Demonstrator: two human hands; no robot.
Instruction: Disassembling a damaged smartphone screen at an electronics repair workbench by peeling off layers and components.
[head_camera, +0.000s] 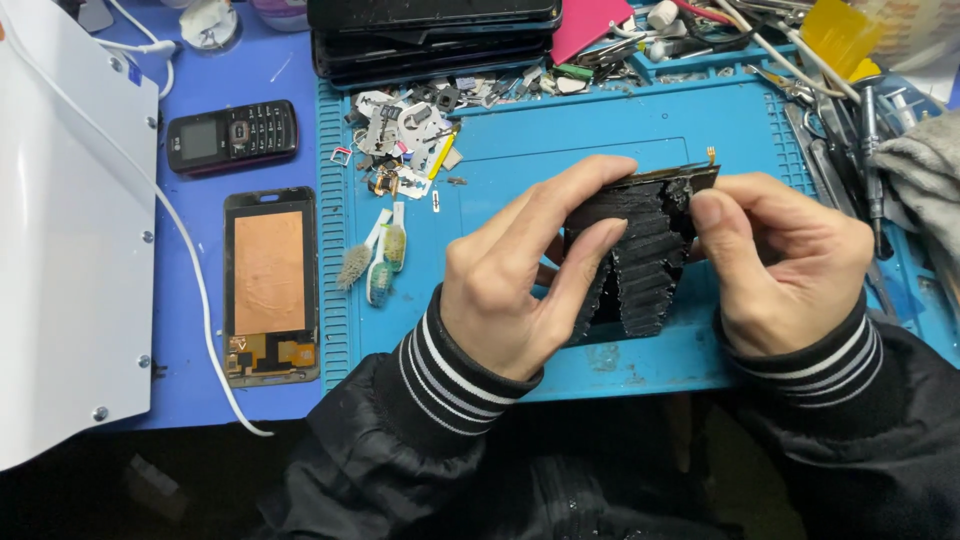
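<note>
Cluttered blue repair mat (620, 130), centre frame: left hand (510, 280) and right hand (790, 265) both pinch a black phone panel (640, 255). Looks light, thin, brittle; grip edges only.

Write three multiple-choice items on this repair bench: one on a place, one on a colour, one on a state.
1. Where does the black keypad phone lie?
A. On the blue surface left of the work mat
B. In the left hand
C. On the stack of dark devices

2. What colour is the work mat?
A. Red
B. Blue
C. Green

3. How is the black cracked panel held?
A. Lying flat, untouched
B. Gripped by both hands above the mat
C. Held by the right hand alone

Answers: 1 A, it rests beyond the mat's left edge, above the opened phone with the copper-coloured plate. 2 B, its surface is blue throughout. 3 B, the left hand and the right hand pinch it from either side.
</note>
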